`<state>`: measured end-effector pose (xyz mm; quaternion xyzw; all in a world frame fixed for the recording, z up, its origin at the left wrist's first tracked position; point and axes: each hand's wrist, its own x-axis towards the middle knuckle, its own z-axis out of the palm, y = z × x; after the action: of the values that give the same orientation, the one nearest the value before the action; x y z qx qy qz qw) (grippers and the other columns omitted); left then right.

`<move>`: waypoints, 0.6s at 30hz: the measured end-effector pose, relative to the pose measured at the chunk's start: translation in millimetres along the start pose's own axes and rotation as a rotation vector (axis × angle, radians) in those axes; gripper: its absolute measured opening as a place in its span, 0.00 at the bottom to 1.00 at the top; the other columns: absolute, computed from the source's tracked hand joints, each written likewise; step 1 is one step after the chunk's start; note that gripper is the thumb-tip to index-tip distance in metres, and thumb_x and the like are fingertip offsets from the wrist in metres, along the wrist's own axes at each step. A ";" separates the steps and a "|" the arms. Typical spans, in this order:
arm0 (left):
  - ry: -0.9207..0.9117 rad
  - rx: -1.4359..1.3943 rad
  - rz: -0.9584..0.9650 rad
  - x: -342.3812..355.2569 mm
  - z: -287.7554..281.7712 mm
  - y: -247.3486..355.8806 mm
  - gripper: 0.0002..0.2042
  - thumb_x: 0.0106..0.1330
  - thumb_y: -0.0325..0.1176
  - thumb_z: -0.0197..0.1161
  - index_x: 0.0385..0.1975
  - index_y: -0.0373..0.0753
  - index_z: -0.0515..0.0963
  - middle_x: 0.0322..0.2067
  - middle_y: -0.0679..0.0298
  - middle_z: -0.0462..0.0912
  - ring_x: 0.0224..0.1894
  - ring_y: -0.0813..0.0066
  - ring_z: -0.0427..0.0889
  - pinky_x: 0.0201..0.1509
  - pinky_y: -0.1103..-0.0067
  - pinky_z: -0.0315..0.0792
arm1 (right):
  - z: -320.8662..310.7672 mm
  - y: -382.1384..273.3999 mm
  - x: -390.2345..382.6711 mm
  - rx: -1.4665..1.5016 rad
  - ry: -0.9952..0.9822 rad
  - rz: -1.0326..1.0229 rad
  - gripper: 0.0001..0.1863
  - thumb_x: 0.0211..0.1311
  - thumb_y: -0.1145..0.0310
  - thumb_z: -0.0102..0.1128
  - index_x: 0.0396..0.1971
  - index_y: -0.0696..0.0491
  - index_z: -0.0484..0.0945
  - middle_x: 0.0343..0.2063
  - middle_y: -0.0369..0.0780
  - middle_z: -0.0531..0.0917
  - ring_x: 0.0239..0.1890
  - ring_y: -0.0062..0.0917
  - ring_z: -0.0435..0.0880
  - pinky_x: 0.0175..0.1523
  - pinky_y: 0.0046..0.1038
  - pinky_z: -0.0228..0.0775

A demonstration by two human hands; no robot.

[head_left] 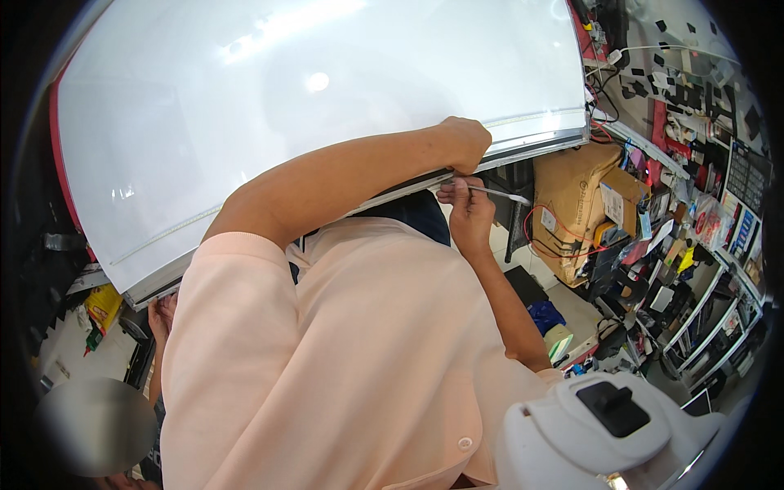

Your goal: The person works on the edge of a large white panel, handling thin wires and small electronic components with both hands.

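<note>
My left arm crosses the large white panel [318, 82], and my left hand [465, 143] curls over the metal-trimmed near edge [539, 143], gripping it. Just below, my right hand [469, 208] holds a thin metal tool [498, 193] up by that edge, its shaft pointing right. A pale, finely marked strip [155, 234] runs along the panel beside the trim; my left arm hides part of it. My pink-clad body is close against the panel.
Another person's hand [162, 318] is at the panel's lower left. Right are a cardboard box [572, 212], red and black cables [539, 249], and cluttered shelving [719, 327]. A yellow bag [102, 306] lies left. White head-worn gear [555, 433] fills the lower right.
</note>
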<state>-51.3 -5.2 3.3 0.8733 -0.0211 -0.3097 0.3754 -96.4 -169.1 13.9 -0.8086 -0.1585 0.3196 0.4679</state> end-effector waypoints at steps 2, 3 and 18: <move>-0.029 0.017 0.009 -4.7 -5.2 1.6 0.14 0.41 0.28 0.68 0.31 0.32 0.82 0.32 0.50 0.83 0.37 0.58 0.84 0.36 0.68 0.78 | 1.2 15.9 -2.9 0.347 0.059 0.099 0.13 0.72 0.68 0.44 0.38 0.64 0.70 0.31 0.48 0.80 0.31 0.30 0.84 0.38 0.27 0.80; -0.045 0.032 -0.002 -6.0 -5.1 1.4 0.13 0.40 0.28 0.69 0.29 0.34 0.82 0.30 0.53 0.84 0.35 0.60 0.84 0.35 0.69 0.78 | 1.3 19.2 -3.2 0.405 0.061 0.114 0.12 0.72 0.67 0.43 0.39 0.63 0.69 0.31 0.48 0.80 0.31 0.31 0.84 0.38 0.27 0.80; -0.008 0.022 0.008 -12.6 -0.8 -3.9 0.13 0.43 0.28 0.67 0.31 0.33 0.82 0.33 0.49 0.83 0.38 0.56 0.84 0.38 0.68 0.78 | 5.3 0.4 -3.9 -0.058 -0.044 -0.021 0.12 0.70 0.70 0.47 0.35 0.65 0.73 0.25 0.46 0.82 0.28 0.24 0.84 0.34 0.23 0.79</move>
<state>-61.8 1.5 7.8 0.8761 -0.0294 -0.3116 0.3669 -102.9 -168.0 13.1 -0.8127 -0.1867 0.3277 0.4441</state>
